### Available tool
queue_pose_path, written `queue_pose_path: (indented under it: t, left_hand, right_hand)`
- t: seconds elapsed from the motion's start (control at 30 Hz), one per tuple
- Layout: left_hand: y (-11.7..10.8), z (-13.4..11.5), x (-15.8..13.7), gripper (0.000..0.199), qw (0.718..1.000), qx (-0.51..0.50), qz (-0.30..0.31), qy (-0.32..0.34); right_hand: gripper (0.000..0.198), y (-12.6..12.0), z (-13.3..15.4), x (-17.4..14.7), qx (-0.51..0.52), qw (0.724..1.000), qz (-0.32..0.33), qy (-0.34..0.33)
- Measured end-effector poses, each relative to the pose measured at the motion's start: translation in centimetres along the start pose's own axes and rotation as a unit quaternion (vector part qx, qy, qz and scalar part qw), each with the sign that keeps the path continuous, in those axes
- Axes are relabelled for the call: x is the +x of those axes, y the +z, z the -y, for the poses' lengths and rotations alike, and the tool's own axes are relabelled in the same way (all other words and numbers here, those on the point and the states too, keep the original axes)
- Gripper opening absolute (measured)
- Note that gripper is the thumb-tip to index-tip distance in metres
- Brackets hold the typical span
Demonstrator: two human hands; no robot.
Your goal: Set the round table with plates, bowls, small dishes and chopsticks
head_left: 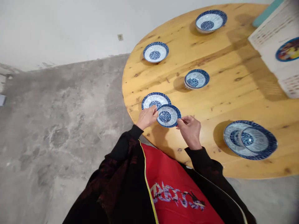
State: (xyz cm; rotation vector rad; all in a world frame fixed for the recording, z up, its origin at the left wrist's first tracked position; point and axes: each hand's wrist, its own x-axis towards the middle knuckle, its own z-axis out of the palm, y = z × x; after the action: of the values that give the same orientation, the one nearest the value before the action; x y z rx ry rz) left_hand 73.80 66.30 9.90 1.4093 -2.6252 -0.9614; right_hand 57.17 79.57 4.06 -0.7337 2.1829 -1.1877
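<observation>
Between my two hands is a small blue-and-white plate (168, 116), lifted over the table's near left edge. My left hand (147, 118) is closed at its left rim, and my right hand (190, 129) pinches its right rim. Partly behind it, a larger blue-and-white plate (149, 100) is overlapped by the small plate and by my left fingers. I cannot tell whether the two plates touch. A small bowl (198, 77), which looks stacked on another, stands beyond my right hand.
The round wooden table (224, 102) also bears a blue-rimmed plate (149, 49), a bowl (216, 20) at the back, and a big bowl (266, 146) with a smaller one inside at right. A white plastic basket (268, 43) stands far right. Concrete floor (70, 130) lies left.
</observation>
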Motion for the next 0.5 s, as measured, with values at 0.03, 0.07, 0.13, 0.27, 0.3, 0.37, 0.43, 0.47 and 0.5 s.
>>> queue_pose_path:
  t: [0.03,0.07,0.13,0.27,0.3,0.37,0.43,0.47,0.5]
  left_hand:
    - [-0.8,1.1,1.4,0.016,1.0,0.001,0.011,0.018]
    - [-1.5,2.1,2.8,0.016,0.999,0.003,0.023,0.037]
    - [-2.5,3.9,5.6,0.017,0.996,0.013,0.045,0.07]
    - [-3.0,5.9,9.9,0.016,0.989,0.028,0.085,0.114]
    - [-3.0,6.2,10.6,0.017,0.988,0.029,0.093,0.122]
    - [-2.9,6.7,11.6,0.018,0.985,0.03,0.107,0.135]
    - [-2.8,7.1,12.1,0.019,0.982,0.028,0.119,0.141]
    - [-2.7,7.3,12.3,0.019,0.981,0.026,0.124,0.145]
    - [-2.6,7.4,12.4,0.02,0.98,0.024,0.127,0.15]
  right_hand:
    - [0.019,1.3,0.7,0.7,0.01,1.0,-0.009,0.015]
    - [0.017,2.5,1.3,1.3,0.019,0.999,-0.023,0.03]
    - [0.015,4.7,2.1,2.4,0.023,0.997,-0.052,0.055]
    - [0.011,7.8,2.4,3.5,0.006,0.99,-0.104,0.095]
    - [0.01,8.3,2.3,3.5,0.008,0.988,-0.115,0.103]
    - [0.01,9.0,2.3,3.5,0.012,0.985,-0.129,0.117]
    - [0.011,9.5,2.3,3.3,0.011,0.982,-0.137,0.129]
    - [0.011,9.7,2.4,3.2,0.009,0.981,-0.142,0.134]
    - [0.011,9.8,2.4,3.2,0.008,0.98,-0.147,0.137]
